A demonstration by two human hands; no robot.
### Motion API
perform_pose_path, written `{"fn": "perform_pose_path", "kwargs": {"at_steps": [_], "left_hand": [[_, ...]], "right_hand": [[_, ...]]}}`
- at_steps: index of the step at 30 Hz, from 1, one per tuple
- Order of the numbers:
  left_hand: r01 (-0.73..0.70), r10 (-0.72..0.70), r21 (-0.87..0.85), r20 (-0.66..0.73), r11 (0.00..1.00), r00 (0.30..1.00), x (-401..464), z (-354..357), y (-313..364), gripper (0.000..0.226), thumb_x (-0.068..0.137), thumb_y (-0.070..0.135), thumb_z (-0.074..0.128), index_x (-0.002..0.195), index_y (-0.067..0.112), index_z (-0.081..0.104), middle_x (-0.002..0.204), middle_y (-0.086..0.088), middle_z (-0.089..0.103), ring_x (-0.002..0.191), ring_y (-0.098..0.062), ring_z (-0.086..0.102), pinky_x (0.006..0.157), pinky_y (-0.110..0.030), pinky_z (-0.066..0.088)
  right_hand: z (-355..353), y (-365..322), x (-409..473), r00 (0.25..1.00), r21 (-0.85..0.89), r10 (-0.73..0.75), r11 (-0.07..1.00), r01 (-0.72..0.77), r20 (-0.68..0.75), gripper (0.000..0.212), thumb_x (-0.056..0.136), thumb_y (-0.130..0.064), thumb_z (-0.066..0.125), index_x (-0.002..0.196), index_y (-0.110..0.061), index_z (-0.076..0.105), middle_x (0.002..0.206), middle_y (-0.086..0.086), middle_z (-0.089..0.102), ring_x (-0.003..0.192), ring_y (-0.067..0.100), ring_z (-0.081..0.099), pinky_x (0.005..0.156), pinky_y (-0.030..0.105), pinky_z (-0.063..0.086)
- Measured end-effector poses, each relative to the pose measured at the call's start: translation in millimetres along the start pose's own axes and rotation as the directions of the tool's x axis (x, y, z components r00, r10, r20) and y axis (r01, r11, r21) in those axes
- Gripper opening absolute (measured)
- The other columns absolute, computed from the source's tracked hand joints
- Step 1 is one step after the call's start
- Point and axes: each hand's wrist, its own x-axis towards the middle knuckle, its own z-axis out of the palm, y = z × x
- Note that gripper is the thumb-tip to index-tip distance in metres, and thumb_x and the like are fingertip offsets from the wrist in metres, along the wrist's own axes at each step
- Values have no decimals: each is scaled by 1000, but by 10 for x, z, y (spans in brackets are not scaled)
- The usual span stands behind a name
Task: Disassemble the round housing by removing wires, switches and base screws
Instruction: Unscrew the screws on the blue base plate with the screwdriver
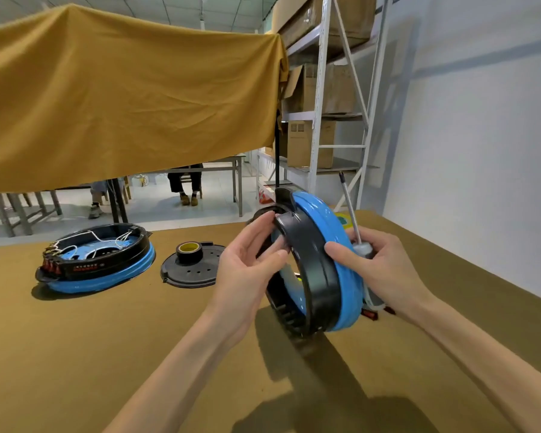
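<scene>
Between both hands (319,260), glossy round housing (322,276)

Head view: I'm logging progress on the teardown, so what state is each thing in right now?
Held round housing: lifted, tipped on edge, between both hands.
Left hand: fingers on the housing's black rim.
Right hand: grips the screwdriver, shaft pointing up, fingers on the blue side.
Second housing: flat on the table, open, white wires inside.
Black cover: lying flat.
Tape roll: resting on the cover.
</scene>
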Motion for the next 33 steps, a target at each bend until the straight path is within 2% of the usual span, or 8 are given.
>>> {"fn": "perform_pose_path", "kwargs": {"at_steps": [3, 9, 12, 14, 19, 22, 28, 33], "left_hand": [[8, -6, -24, 76, 1000, 997, 63, 143, -15, 67, 93, -19, 55, 148, 19, 48, 143, 6, 62, 129, -17, 62, 109, -33, 49], [-16, 9, 45, 144, 999, 990, 116, 413, -148, 78, 89, -26, 51, 151, 21, 45, 150, 10, 55, 131, -14, 60, 107, -29, 50], [-98, 93, 166, 37, 981, 995, 41, 523, -272, 56, 93, -11, 61, 138, 22, 56, 140, 9, 63, 118, -10, 69, 98, -25, 55], [-155, 154, 259, 22, 953, 988, -38, 589, -367, 44, 93, 3, 70, 130, 25, 62, 126, 11, 71, 112, -9, 71, 98, -28, 57], [-282, 281, 448, 69, 848, 957, -110, 713, -519, 59, 92, 16, 76, 145, 32, 56, 122, 24, 69, 108, -7, 70, 94, -22, 56], [-314, 336, 512, 52, 799, 940, -72, 737, -543, 59, 93, 18, 75, 147, 28, 54, 115, 21, 67, 98, -12, 70, 90, -24, 57], [-329, 361, 508, 39, 796, 932, -54, 747, -546, 55, 91, 18, 76, 142, 30, 58, 109, 18, 69, 94, -15, 70, 85, -26, 59], [-205, 279, 401, -135, 893, 951, -41, 737, -520, 55, 86, 24, 82, 132, 34, 55, 107, 21, 71, 95, -13, 71, 87, -29, 60]], "right_hand": [[-133, 69, -62, 998, -60, 26, 998, -30, -57, 15, 91, -27, 71, 96, -14, 73, 82, -1, 75, 71, 11, 72, 59, 17, 55], [-372, 152, -162, 984, 3, 151, 988, -151, -99, 29, 90, -38, 67, 101, -12, 72, 83, 5, 74, 70, 16, 70, 60, 20, 55], [-427, 162, -159, 980, 14, 168, 986, -167, -109, 28, 90, -37, 66, 103, -13, 72, 83, 4, 75, 70, 16, 71, 59, 22, 56], [-420, 181, -145, 976, 37, 178, 984, -175, -127, 28, 89, -38, 66, 103, -15, 73, 85, 4, 75, 71, 16, 71, 59, 23, 57], [-382, 237, -116, 964, 95, 204, 977, -189, -172, 30, 88, -40, 66, 106, -17, 73, 91, 6, 76, 77, 19, 72, 63, 24, 57], [-385, 255, -122, 962, 99, 213, 975, -199, -170, 37, 87, -40, 66, 112, -13, 70, 96, 8, 76, 83, 24, 74, 69, 27, 60], [-362, 251, -147, 967, 87, 181, 982, -168, -176, 36, 88, -35, 63, 110, -9, 69, 87, 3, 75, 75, 16, 72, 62, 20, 57], [-283, 269, -124, 970, 73, 128, 991, -115, -207, 31, 89, -34, 64, 106, -10, 70, 83, 0, 75, 73, 14, 72, 62, 19, 57]]}}
